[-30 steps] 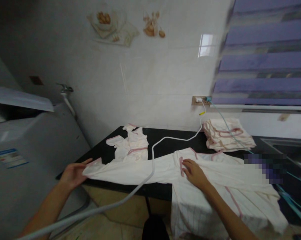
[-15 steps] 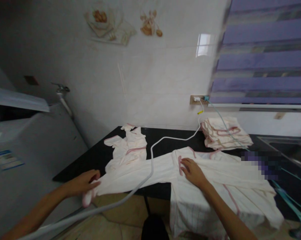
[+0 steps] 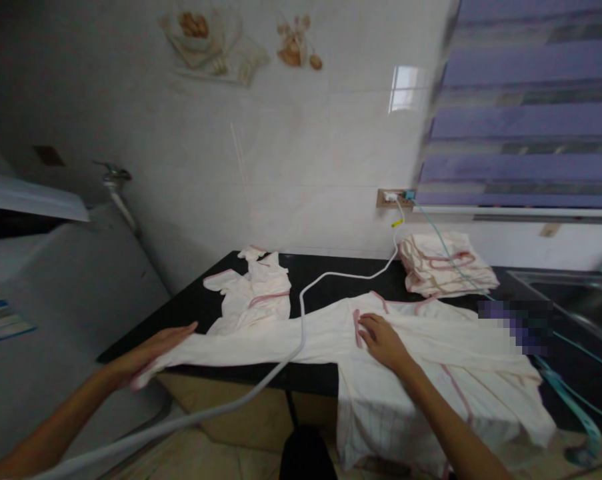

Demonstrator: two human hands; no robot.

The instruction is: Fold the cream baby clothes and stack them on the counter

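A cream garment with pink trim [image 3: 431, 360] lies spread on a black countertop [image 3: 325, 280], its body hanging over the front edge. One long sleeve [image 3: 241, 347] stretches left. My left hand [image 3: 148, 353] lies flat and open under the sleeve's end at the counter's left corner. My right hand [image 3: 383, 340] presses flat on the garment by its pink collar edge. A white cable [image 3: 301, 333] crosses over the sleeve.
A second small cream garment [image 3: 253, 293] lies at the back left, and a folded stack [image 3: 443, 267] at the back right under a wall socket [image 3: 393, 197]. A white appliance [image 3: 41, 313] stands on the left, a sink [image 3: 581, 300] on the right. A teal cable [image 3: 575, 400] runs along the right.
My left hand pulled the sleeve end out leftward, closed on it for a moment, and now lies flat beneath it. My right hand has stayed pressed on the garment.
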